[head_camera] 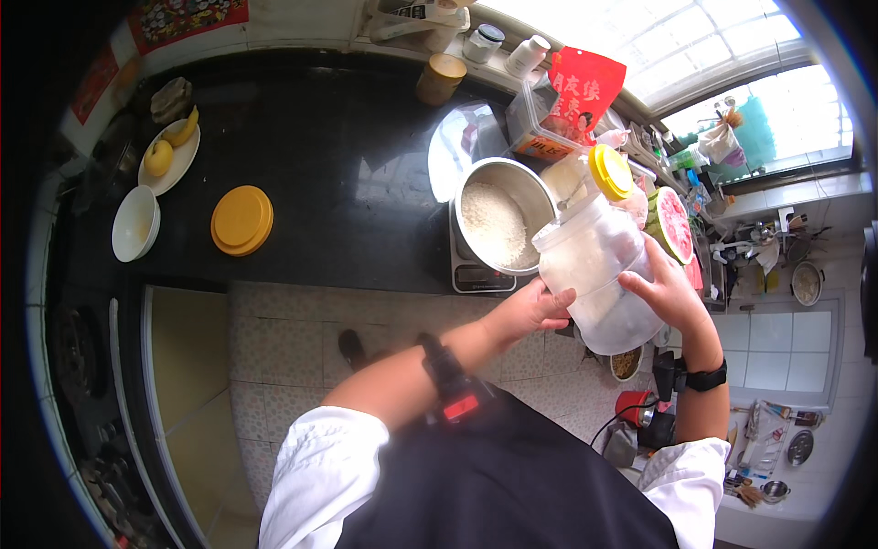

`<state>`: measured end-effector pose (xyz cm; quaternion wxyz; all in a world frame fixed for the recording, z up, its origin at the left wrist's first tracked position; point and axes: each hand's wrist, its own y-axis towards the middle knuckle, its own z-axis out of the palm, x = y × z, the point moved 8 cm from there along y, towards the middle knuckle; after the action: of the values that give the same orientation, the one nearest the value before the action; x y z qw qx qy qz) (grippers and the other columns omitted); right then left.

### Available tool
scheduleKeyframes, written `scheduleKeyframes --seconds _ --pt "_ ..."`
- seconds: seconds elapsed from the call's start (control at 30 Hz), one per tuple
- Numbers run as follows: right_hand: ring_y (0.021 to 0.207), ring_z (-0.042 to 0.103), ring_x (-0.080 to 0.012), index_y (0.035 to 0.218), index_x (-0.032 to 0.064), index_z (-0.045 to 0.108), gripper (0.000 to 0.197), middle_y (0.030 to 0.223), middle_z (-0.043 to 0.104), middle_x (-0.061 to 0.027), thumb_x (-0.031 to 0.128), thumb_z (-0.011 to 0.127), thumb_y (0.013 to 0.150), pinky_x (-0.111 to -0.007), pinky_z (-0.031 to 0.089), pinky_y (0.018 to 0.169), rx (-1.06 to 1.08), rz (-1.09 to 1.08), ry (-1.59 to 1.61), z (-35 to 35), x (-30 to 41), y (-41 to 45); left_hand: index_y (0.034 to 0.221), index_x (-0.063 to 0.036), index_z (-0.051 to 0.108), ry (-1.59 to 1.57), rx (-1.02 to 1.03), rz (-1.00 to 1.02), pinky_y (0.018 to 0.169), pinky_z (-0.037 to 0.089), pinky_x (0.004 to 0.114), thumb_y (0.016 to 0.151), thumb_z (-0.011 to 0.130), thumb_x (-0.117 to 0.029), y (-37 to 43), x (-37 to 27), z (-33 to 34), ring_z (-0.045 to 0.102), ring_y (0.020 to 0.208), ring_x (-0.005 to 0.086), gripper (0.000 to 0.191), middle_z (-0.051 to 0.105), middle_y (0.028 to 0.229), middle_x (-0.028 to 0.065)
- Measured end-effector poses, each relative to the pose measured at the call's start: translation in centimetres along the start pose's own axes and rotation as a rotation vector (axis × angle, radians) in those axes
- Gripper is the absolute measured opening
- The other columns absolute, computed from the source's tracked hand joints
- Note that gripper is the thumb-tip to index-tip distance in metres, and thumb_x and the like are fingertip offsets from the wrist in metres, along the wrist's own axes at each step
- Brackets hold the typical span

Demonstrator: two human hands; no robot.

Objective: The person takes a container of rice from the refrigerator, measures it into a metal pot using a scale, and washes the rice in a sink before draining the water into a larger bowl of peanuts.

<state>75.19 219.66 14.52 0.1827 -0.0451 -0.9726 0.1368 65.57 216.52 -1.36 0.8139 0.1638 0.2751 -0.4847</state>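
Both hands hold a large translucent plastic jar, tilted with its open mouth toward a metal pot. My left hand supports the jar's lower side near the pot; my right hand grips its far side. Pale contents show through the jar's wall. White grains, which look like rice, cover part of the pot's bottom. Beneath the pot is a digital kitchen scale on the black countertop. A round yellow lid lies flat on the counter to the left.
A white bowl and a plate with yellow fruit are at the far left. Behind the pot stand a clear plastic container, a red pouch and a yellow-lidded jar. A cut watermelon is beside my right hand.
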Motion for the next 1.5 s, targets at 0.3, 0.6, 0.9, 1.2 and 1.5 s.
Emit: scheduleKeyframes --seconds 0.3,0.6,0.9,1.2,1.5 --pt "0.113 0.047 -0.0343 0.123 -0.0059 0.04 0.084 0.119 0.048 -0.0259 0.058 0.059 0.073 -0.037 0.036 0.094 0.046 0.039 -0.165 -0.4 0.4 1.9 0.132 -0.0053 0.031 -0.097 -0.017 0.009 0.098 0.036 0.036 0.087 0.048 -0.049 0.0 -0.4 -0.3 0.045 0.114 0.0206 0.065 0.043 0.127 0.0096" --pt "0.11 0.048 -0.0348 0.119 -0.0085 0.041 0.084 0.116 0.05 -0.0271 0.06 0.058 0.073 -0.037 0.037 0.092 0.116 0.103 -0.176 0.3 0.4 2.3 0.13 -0.0019 0.033 -0.159 -0.017 -0.038 0.096 0.037 0.033 0.087 0.047 -0.05 -0.1 0.5 -0.6 0.046 0.112 0.0207 0.067 0.045 0.126 0.0119" --pt "0.11 0.049 -0.0346 0.118 -0.0074 0.042 0.083 0.116 0.05 -0.027 0.06 0.058 0.072 -0.037 0.038 0.092 0.129 0.131 -0.152 0.3 1.0 2.2 0.13 -0.0027 0.034 -0.134 -0.016 -0.046 0.097 0.037 0.035 0.088 0.045 -0.048 -0.3 0.1 -0.7 0.046 0.113 0.0229 0.062 0.045 0.126 0.0129" --pt "0.11 0.049 -0.0346 0.119 -0.0067 0.042 0.082 0.116 0.05 -0.0267 0.059 0.058 0.073 -0.037 0.038 0.092 0.128 0.133 -0.196 0.3 1.5 2.3 0.13 -0.0023 0.034 -0.144 -0.031 -0.004 0.097 0.037 0.036 0.087 0.046 -0.05 -0.4 0.0 -0.9 0.046 0.114 0.023 0.066 0.045 0.126 0.0131" --pt "0.112 0.048 -0.0343 0.118 -0.0083 0.042 0.083 0.116 0.05 -0.0268 0.06 0.058 0.073 -0.037 0.037 0.093 0.104 0.094 -0.214 0.4 1.4 2.4 0.129 -0.0019 0.035 -0.166 -0.04 0.004 0.096 0.037 0.034 0.085 0.048 -0.053 -0.5 0.1 -0.9 0.046 0.113 0.0213 0.069 0.045 0.125 0.0125"
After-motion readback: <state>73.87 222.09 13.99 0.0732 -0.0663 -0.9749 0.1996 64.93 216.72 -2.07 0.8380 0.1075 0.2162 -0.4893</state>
